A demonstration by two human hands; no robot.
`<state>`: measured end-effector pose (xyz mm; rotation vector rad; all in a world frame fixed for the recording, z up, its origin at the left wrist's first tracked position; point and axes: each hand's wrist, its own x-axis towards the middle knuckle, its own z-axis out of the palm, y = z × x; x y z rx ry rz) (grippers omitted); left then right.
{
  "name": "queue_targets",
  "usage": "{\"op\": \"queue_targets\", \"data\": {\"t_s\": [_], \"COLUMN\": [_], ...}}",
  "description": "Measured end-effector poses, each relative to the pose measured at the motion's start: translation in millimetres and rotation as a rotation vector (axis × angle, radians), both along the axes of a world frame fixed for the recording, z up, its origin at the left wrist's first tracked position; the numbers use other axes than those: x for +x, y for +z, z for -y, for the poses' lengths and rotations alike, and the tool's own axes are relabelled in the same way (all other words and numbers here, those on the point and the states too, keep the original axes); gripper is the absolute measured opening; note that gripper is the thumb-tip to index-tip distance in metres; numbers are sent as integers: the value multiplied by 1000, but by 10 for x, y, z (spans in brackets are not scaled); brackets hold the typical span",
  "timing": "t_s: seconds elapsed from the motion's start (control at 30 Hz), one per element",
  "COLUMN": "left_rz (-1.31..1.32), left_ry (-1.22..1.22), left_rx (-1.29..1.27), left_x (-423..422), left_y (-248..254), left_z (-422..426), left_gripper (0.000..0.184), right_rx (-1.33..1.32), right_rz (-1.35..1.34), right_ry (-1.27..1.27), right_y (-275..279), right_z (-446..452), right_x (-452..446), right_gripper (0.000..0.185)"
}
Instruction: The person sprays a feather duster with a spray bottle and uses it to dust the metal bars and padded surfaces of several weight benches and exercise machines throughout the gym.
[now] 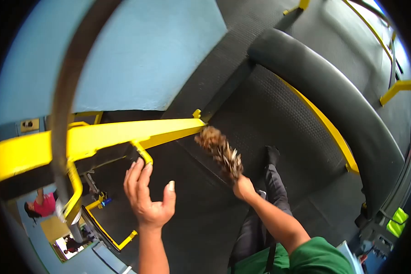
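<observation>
A brown feather duster [221,150] is in my right hand [245,188], whose fingers are wrapped round its lower end. The duster's far tip is beside the end of a thick yellow beam [123,132]. My left hand [150,194] is raised with its fingers up and the thumb apart, and nothing shows in it. Its fingertips are close to a bent yellow bracket [143,153] below the beam; whether they touch it is unclear.
A long black padded part [333,86] curves along the right above a yellow rail [322,116]. A dark upright bar [65,91] crosses the left. Beyond it, a person in pink [44,204] shows at the lower left. Black textured flooring [187,219] lies below.
</observation>
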<state>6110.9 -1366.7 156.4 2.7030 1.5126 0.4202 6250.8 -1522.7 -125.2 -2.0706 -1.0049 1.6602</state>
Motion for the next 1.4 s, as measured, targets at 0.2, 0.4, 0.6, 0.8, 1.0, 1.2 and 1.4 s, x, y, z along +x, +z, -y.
{"op": "queue_targets", "data": {"t_s": [0.2, 0.4, 0.6, 0.8, 1.0, 1.2, 1.4], "left_rz": [368, 545, 608, 1069, 1091, 1094, 1403], "left_ry": [218, 323, 455, 504, 579, 629, 856], "left_rx": [163, 203, 39, -414, -656, -576, -530], "left_x": [-390, -710, -741, -734, -556, -506, -388], "left_y": [403, 239, -451, -966, -1686, -2184, -2338], "left_z": [468, 742, 922, 1017, 1154, 1531, 1682], "left_gripper": [54, 53, 51, 50, 56, 56, 40], "right_rx": [540, 893, 444, 941, 665, 158, 1142], "right_rz": [-246, -3, 18, 34, 424, 587, 557], "right_ry": [162, 203, 100, 191, 366, 827, 1117], "right_y": [1759, 1466, 990, 910, 1, 176, 1290], "right_z": [537, -358, -143, -281, -747, -854, -1301], "right_x": [29, -117, -641, -556, 112, 567, 1457], "right_gripper": [26, 24, 8, 11, 25, 29, 38]}}
